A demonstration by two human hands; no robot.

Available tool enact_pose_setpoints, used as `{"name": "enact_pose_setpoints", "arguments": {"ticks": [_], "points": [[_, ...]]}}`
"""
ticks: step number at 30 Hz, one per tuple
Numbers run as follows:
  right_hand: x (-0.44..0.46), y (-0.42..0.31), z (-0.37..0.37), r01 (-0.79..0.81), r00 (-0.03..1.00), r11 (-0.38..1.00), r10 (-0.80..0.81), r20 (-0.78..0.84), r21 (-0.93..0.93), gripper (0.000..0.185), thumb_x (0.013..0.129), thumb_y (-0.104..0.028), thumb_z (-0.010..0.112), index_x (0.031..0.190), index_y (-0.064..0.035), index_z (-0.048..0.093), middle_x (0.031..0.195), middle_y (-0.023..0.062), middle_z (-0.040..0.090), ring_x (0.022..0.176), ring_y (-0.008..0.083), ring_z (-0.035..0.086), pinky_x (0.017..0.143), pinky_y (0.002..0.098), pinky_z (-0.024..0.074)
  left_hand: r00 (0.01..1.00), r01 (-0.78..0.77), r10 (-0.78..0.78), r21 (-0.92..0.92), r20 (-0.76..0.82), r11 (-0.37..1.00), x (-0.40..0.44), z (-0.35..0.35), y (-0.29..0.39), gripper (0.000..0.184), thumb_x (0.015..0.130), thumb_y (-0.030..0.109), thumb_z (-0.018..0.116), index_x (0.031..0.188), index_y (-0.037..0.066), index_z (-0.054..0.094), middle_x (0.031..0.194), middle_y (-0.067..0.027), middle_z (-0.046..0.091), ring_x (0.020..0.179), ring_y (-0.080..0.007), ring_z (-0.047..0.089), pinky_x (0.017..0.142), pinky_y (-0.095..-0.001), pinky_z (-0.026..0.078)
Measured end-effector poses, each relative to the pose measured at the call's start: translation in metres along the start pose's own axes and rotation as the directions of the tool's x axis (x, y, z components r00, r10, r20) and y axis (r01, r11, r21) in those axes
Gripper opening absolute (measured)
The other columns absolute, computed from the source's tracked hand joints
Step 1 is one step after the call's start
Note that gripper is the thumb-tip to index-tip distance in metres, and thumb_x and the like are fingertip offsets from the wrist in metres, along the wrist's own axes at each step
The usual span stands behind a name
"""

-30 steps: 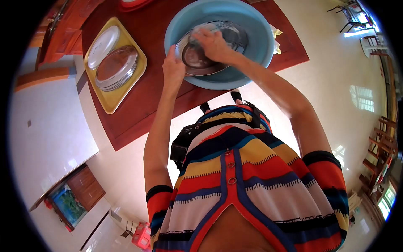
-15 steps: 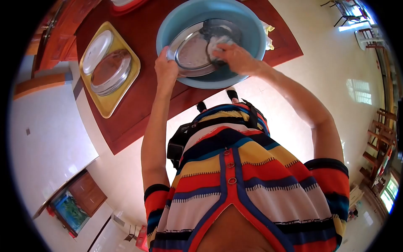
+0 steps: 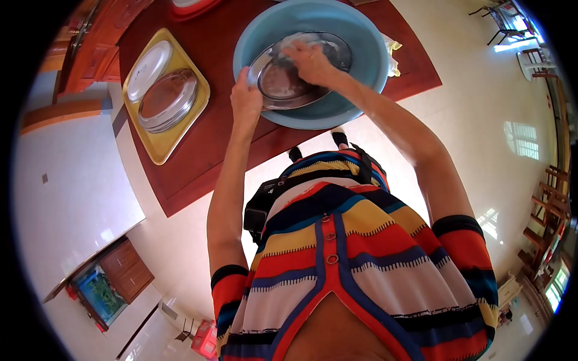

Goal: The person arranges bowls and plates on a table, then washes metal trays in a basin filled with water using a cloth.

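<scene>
Holding the metal plate (image 3: 278,81), left hand (image 3: 245,98) clasps its rim; right hand (image 3: 315,64), finger grasp unclear, overlies it

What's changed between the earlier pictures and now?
The right hand has swept left and away from the body across the oval metal plate since the second picture, back near its spot in the first. Nothing was visibly taken up or let go. The left hand stays on the rim; the stacked plates remain on the yellow tray.

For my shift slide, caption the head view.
Left hand grips an oval metal platter in a blue basin, right hand over it; stacked platters on a yellow tray.
</scene>
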State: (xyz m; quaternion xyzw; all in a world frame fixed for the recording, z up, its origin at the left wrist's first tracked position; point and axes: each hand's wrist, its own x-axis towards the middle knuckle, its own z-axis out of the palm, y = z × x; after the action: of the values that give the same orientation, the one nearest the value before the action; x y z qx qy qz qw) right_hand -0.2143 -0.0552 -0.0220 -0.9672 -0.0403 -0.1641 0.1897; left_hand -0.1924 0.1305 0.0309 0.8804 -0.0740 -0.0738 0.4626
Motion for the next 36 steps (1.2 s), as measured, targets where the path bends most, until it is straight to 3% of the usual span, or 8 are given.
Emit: {"name": "enact_pose_setpoints", "arguments": {"ticks": [4, 8, 14, 20, 28, 32, 34, 36], "points": [[-0.016, -0.040, -0.028, 0.248, 0.963, 0.958, -0.260, 0.067, 0.144, 0.044, 0.074, 0.002, 0.052, 0.116, -0.0109, 0.051, 0.116, 0.0138, 0.049, 0.108, 0.0306, 0.047, 0.082, 0.0413, 0.0380, 0.998, -0.051, 0.050, -0.029, -0.023, 0.998, 0.004, 0.002, -0.010, 0.046, 0.075, 0.003, 0.040, 0.119, 0.001, 0.050, 0.106, -0.0252, 0.058, 0.102, -0.0359, 0.056, 0.087, -0.0383, 0.043], [-0.044, -0.040, -0.051, 0.289, 0.948, 0.931, -0.311, 0.071, 0.225, 0.047, 0.073, 0.005, 0.051, 0.117, -0.0118, 0.051, 0.120, 0.0138, 0.047, 0.107, 0.0311, 0.047, 0.084, 0.0398, 0.0378, 0.995, -0.092, 0.091, -0.043, -0.031, 0.995, 0.005, 0.003, -0.010, 0.046, 0.074, 0.002, 0.039, 0.118, -0.001, 0.051, 0.106, -0.0249, 0.059, 0.102, -0.0348, 0.057, 0.087, -0.0377, 0.043], [-0.068, -0.023, -0.085, 0.009, 0.951, 0.989, -0.055, 0.305, 0.150, 0.050, 0.071, 0.007, 0.049, 0.113, -0.0186, 0.058, 0.126, 0.0045, 0.046, 0.106, 0.0306, 0.048, 0.088, 0.0390, 0.0338, 0.999, 0.032, -0.030, -0.121, 0.015, 0.992, 0.002, 0.001, 0.003, 0.048, 0.071, -0.001, 0.038, 0.117, -0.002, 0.052, 0.106, -0.0247, 0.059, 0.098, -0.0324, 0.059, 0.079, -0.0359, 0.048], [-0.063, -0.003, -0.094, -0.070, 0.865, 0.968, 0.179, 0.469, -0.241, 0.049, 0.069, 0.003, 0.052, 0.112, -0.0210, 0.059, 0.121, 0.0020, 0.050, 0.102, 0.0267, 0.051, 0.078, 0.0408, 0.0380, 0.998, 0.055, -0.047, -0.223, 0.039, 0.973, -0.009, -0.006, 0.024, 0.048, 0.071, -0.003, 0.041, 0.118, -0.004, 0.050, 0.097, -0.0208, 0.061, 0.085, -0.0225, 0.060, 0.072, -0.0304, 0.049], [-0.070, 0.011, -0.085, -0.059, 0.920, 0.970, 0.144, 0.364, -0.234, 0.035, 0.075, -0.004, 0.052, 0.106, -0.0188, 0.059, 0.113, 0.0046, 0.053, 0.086, 0.0317, 0.059, 0.074, 0.0421, 0.0414, 0.998, 0.009, 0.024, -0.509, 0.059, 0.861, -0.028, 0.007, 0.041, 0.034, 0.080, 0.005, 0.055, 0.113, -0.005, 0.053, 0.096, -0.0106, 0.062, 0.083, -0.0154, 0.057, 0.076, -0.0262, 0.044], [-0.072, 0.010, -0.117, -0.011, 0.977, 0.969, 0.063, 0.203, -0.245, 0.032, 0.077, -0.004, 0.051, 0.106, -0.0160, 0.059, 0.112, 0.0067, 0.053, 0.084, 0.0320, 0.060, 0.073, 0.0423, 0.0445, 0.999, -0.006, -0.018, -0.468, -0.048, 0.884, -0.032, 0.016, 0.064, 0.031, 0.083, 0.005, 0.053, 0.112, -0.005, 0.054, 0.094, -0.0095, 0.062, 0.083, -0.0140, 0.056, 0.078, -0.0259, 0.043], [-0.062, 0.015, -0.157, -0.267, 0.949, 0.957, 0.282, 0.142, -0.116, 0.029, 0.079, -0.006, 0.051, 0.106, -0.0128, 0.059, 0.111, 0.0103, 0.055, 0.087, 0.0316, 0.061, 0.076, 0.0400, 0.0470, 0.999, -0.036, 0.037, -0.472, -0.007, 0.881, -0.030, 0.015, 0.067, 0.030, 0.085, 0.007, 0.052, 0.113, -0.004, 0.054, 0.094, -0.0099, 0.062, 0.084, -0.0136, 0.055, 0.078, -0.0262, 0.043], [-0.064, 0.064, -0.157, -0.347, 0.915, 0.933, 0.359, -0.182, 0.093, 0.027, 0.079, -0.014, 0.052, 0.104, -0.0107, 0.060, 0.099, 0.0137, 0.062, 0.085, 0.0318, 0.062, 0.071, 0.0402, 0.0503, 0.999, -0.039, 0.036, -0.455, -0.015, 0.890, -0.034, 0.015, 0.077, 0.030, 0.086, 0.009, 0.052, 0.113, -0.004, 0.054, 0.093, -0.0097, 0.062, 0.083, -0.0138, 0.055, 0.078, -0.0263, 0.043]]}}
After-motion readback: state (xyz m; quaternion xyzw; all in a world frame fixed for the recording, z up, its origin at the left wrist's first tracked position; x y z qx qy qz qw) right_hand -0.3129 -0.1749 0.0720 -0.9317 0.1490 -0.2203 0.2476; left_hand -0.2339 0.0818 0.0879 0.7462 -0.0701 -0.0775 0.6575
